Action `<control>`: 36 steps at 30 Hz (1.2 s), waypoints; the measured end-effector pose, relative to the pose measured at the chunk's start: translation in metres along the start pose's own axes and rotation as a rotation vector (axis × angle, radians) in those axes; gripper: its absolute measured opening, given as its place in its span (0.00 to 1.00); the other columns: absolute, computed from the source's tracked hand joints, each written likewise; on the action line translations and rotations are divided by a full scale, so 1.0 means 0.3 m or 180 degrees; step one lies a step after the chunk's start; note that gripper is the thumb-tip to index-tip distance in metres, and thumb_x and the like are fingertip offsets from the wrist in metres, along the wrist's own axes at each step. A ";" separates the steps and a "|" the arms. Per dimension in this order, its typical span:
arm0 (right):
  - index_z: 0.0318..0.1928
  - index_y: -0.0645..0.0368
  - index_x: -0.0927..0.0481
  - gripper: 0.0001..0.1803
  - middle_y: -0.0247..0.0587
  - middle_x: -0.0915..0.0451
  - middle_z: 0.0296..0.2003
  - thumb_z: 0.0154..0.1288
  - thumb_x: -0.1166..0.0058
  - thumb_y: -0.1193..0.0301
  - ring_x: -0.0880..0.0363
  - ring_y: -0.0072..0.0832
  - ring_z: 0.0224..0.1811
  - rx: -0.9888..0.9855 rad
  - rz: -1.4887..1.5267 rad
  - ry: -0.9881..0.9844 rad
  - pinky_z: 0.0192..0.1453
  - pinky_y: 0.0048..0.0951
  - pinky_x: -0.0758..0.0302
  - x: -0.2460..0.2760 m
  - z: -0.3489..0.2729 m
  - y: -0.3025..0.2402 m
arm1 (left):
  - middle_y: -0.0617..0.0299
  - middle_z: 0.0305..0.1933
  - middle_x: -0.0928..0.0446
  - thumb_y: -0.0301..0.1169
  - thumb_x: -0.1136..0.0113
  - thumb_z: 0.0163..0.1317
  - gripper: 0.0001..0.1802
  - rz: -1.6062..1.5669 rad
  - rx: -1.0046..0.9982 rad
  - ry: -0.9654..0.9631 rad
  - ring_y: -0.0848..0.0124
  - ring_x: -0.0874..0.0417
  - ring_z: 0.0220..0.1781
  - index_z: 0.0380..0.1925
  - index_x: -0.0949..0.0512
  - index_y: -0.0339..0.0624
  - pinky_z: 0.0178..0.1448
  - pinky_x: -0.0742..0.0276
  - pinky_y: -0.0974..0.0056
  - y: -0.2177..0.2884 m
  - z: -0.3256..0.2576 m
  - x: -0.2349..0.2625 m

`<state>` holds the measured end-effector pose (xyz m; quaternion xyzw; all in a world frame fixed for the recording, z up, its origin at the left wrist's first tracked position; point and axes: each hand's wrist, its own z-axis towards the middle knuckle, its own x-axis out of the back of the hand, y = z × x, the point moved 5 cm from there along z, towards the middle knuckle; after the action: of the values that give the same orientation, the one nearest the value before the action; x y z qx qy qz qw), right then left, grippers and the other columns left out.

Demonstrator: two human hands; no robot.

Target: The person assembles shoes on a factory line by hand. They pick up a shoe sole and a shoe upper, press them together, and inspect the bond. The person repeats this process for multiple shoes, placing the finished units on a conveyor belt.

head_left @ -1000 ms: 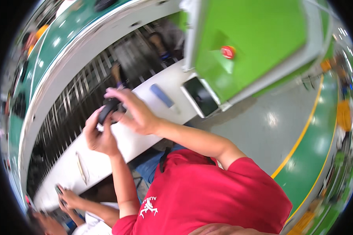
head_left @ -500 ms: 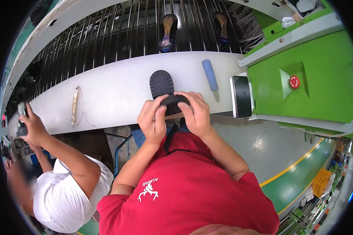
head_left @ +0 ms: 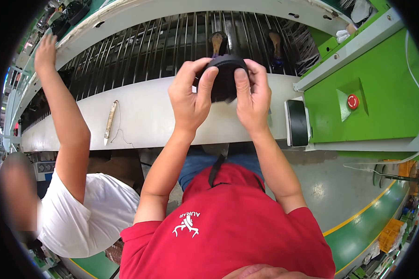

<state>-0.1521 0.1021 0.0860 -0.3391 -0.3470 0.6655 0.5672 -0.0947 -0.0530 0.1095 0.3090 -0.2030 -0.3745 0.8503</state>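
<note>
With both hands I hold a black rubber shoe sole (head_left: 225, 81) up over the far side of the white ledge. My left hand (head_left: 189, 95) is closed round its left side, thumb on the face turned toward me. On the other side, my right hand (head_left: 254, 97) grips it the same way, its thumb pressed to that near face. The sole looks bent or tilted, and its far side is hidden. Beyond it, two shoe-shaped pieces with tan undersides, one nearer (head_left: 217, 44) and one farther right (head_left: 275, 46), lie on the metal bars.
The white ledge (head_left: 158, 111) runs along the conveyor bars (head_left: 139, 56). A pale, slim tool with thread (head_left: 111, 122) lies on its left part. At right are a dark phone (head_left: 297, 122) and a green machine with a red button (head_left: 353, 102). A co-worker's arm (head_left: 72, 116) reaches out at left.
Both hands have lifted the sole off the ledge and moved it away from me toward the bars. The blue-handled knife is now mostly behind my right hand. The co-worker's arm has reached farther forward.
</note>
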 end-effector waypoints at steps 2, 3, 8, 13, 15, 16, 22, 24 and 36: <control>0.54 0.66 0.17 0.20 0.42 0.12 0.42 0.83 0.35 0.59 0.17 0.26 0.39 0.0356 -0.0177 0.0165 0.48 0.30 0.19 0.013 0.012 -0.047 | 0.61 0.38 0.14 0.31 0.26 0.74 0.13 -0.0033 0.0019 0.0133 0.74 0.17 0.36 0.54 0.11 0.38 0.38 0.23 0.69 0.070 0.041 0.008; 0.54 0.67 0.16 0.19 0.43 0.11 0.40 0.82 0.34 0.61 0.17 0.26 0.39 0.0529 -0.0225 0.0191 0.48 0.30 0.19 0.020 0.026 -0.062 | 0.61 0.39 0.12 0.30 0.26 0.74 0.13 -0.0054 -0.0060 0.0044 0.74 0.16 0.36 0.55 0.11 0.38 0.39 0.22 0.69 0.078 0.054 0.005; 0.51 0.68 0.12 0.21 0.35 0.13 0.36 0.85 0.39 0.58 0.21 0.20 0.37 -0.0157 0.0006 -0.0130 0.45 0.25 0.23 0.020 0.038 -0.057 | 0.59 0.44 0.08 0.31 0.26 0.75 0.14 -0.0736 0.0673 -0.0006 0.76 0.12 0.43 0.55 0.09 0.34 0.48 0.17 0.70 0.016 0.049 0.005; 0.48 0.66 0.10 0.25 0.26 0.14 0.39 0.87 0.43 0.53 0.24 0.12 0.41 -0.1378 0.1014 -0.0500 0.48 0.21 0.25 -0.036 0.024 0.154 | 0.57 0.45 0.08 0.33 0.27 0.76 0.16 -0.1311 0.1684 -0.0008 0.76 0.12 0.45 0.52 0.09 0.28 0.52 0.16 0.70 -0.157 -0.012 -0.015; 0.51 0.65 0.11 0.23 0.27 0.13 0.38 0.86 0.41 0.53 0.21 0.14 0.41 -0.1496 0.0652 -0.0649 0.49 0.21 0.24 -0.039 0.036 0.205 | 0.58 0.45 0.09 0.35 0.28 0.77 0.17 -0.1074 0.1769 -0.0057 0.76 0.13 0.45 0.51 0.10 0.28 0.52 0.17 0.70 -0.250 -0.027 -0.017; 0.53 0.65 0.12 0.24 0.30 0.13 0.40 0.84 0.39 0.52 0.20 0.17 0.42 -0.1290 0.0322 -0.0683 0.51 0.23 0.23 -0.017 0.069 0.249 | 0.59 0.44 0.09 0.36 0.29 0.78 0.17 -0.1074 0.1825 -0.0102 0.77 0.13 0.45 0.51 0.10 0.29 0.52 0.17 0.71 -0.309 -0.033 -0.021; 0.77 0.54 0.28 0.50 0.65 0.22 0.66 0.67 0.33 0.34 0.23 0.58 0.70 -0.0681 -0.4122 -0.0202 0.71 0.55 0.24 0.294 0.424 0.598 | 0.70 0.38 0.15 0.48 0.37 0.83 0.24 -0.0794 0.2282 -0.0250 0.82 0.20 0.38 0.51 0.11 0.34 0.44 0.25 0.73 -0.645 -0.148 0.007; 0.86 0.48 0.43 0.60 0.67 0.24 0.69 0.65 0.35 0.30 0.30 0.66 0.75 -0.1161 -0.4697 -0.0451 0.74 0.60 0.27 0.421 0.462 0.728 | 0.73 0.34 0.20 0.53 0.38 0.82 0.27 -0.0970 0.2597 -0.0394 0.85 0.25 0.33 0.50 0.11 0.35 0.36 0.32 0.75 -0.594 -0.143 -0.011; 0.80 0.56 0.31 0.56 0.62 0.17 0.68 0.59 0.25 0.39 0.19 0.57 0.72 -0.1602 -0.3566 -0.0498 0.76 0.50 0.24 0.536 0.511 0.797 | 0.60 0.49 0.12 0.32 0.31 0.78 0.24 -0.1160 0.2098 -0.0817 0.75 0.13 0.50 0.66 0.18 0.27 0.57 0.16 0.68 -0.615 -0.148 -0.055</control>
<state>-0.4263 0.2217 -0.0445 -0.1790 -0.6593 0.1873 0.7059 -0.1739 -0.1214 -0.0499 0.5470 -0.3588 -0.4696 0.5928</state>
